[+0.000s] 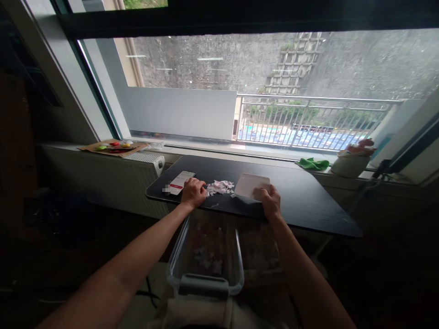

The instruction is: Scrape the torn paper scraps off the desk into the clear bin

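My left hand (194, 193) rests at the near edge of the black table (291, 205), its fingers curled. Whatever may be in those fingers is hidden. It lies between a phone with a lit screen (182, 182) and a loose heap of small pale pink and white pieces (220, 186). With its fingers closed on the right side, my right hand (272, 201) holds a shallow white plastic tray (246, 184), tilted beside the heap. Below the table edge, in front of my body, sits a clear plastic bin (240, 269) with similar pieces inside.
A radiator (144, 183) stands to the left, with cardboard (128, 150) and colourful items on top. On the windowsill at the right are a green cloth (313, 164) and a pale container (350, 164). A large window fills the background. Another box-like shape under the table is dim.
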Action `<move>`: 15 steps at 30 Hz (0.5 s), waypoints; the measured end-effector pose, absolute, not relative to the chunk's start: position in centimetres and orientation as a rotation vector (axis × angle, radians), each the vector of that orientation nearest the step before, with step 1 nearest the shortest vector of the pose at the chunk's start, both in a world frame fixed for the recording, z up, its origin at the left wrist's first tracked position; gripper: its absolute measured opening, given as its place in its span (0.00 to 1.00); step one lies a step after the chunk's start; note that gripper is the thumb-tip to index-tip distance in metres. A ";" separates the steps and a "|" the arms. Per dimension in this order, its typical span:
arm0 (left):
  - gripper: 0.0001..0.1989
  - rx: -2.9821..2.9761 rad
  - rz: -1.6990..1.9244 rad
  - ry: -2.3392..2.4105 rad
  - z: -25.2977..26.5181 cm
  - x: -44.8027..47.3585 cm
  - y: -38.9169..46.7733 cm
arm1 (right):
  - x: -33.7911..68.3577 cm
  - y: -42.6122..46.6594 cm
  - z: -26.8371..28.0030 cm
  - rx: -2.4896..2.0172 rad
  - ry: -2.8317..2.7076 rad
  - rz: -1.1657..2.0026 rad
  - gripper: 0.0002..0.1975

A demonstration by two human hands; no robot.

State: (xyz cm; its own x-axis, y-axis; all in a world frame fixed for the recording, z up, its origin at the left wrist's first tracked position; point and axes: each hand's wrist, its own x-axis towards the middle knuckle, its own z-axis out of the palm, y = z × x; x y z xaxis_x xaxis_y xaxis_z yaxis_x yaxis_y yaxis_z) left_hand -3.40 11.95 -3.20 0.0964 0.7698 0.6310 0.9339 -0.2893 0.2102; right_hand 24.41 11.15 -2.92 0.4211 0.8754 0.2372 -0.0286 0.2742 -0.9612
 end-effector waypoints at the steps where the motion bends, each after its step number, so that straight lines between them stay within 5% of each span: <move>1: 0.11 -2.129 -0.976 -1.702 -3.3 -3.4 12.0 | 24.4 11.2 -2.9 -1.118 -0.944 0.758 0.13; 15: 0.10 -2.152 -1.008 -1.663 -3.3 -3.2 11.6 | 24.7 10.8 -2.6 -1.150 -0.929 0.758 0.16</move>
